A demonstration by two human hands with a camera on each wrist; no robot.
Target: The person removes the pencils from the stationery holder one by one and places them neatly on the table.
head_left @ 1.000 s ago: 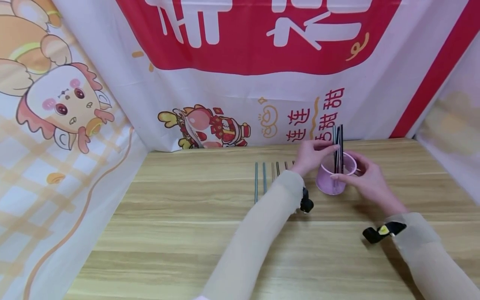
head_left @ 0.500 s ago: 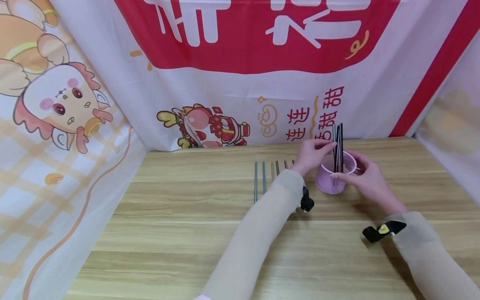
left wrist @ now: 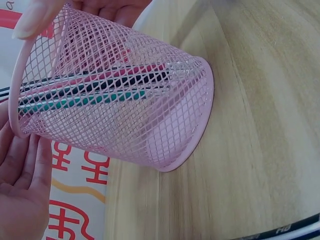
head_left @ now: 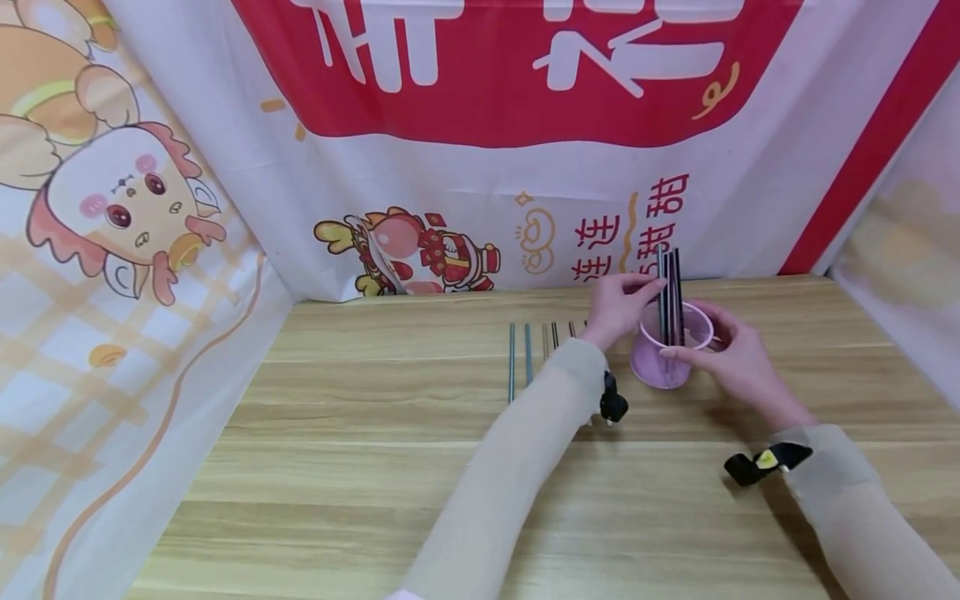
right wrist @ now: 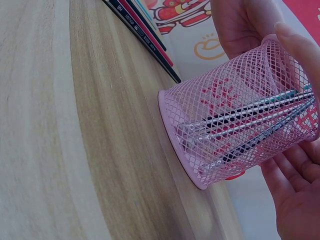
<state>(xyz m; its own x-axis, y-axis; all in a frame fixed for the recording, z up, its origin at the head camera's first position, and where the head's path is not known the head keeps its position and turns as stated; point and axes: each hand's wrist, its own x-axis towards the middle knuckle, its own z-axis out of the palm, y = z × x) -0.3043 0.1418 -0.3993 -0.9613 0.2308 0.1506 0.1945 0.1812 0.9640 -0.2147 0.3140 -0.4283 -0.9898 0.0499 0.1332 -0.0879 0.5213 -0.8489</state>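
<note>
A pink mesh pencil cup stands upright on the wooden table, several pencils inside. Their dark, red and green barrels show through the mesh. My right hand grips the cup by its rim, thumb across the front and fingers behind, as the right wrist view also shows. At the cup's left, my left hand pinches a pencil between thumb and index finger, above the rim. Its lower end is down in the cup with the others.
Left of the cup, a row of pencils lies on the table, partly covered by the left forearm. In the right wrist view some dark and red pencils lie near the cup's base. A printed cloth hangs behind the table.
The pencils' upper ends in the cup have shifted slightly left, with the left hand moving a little the same way. The right hand and cup stay put.
</note>
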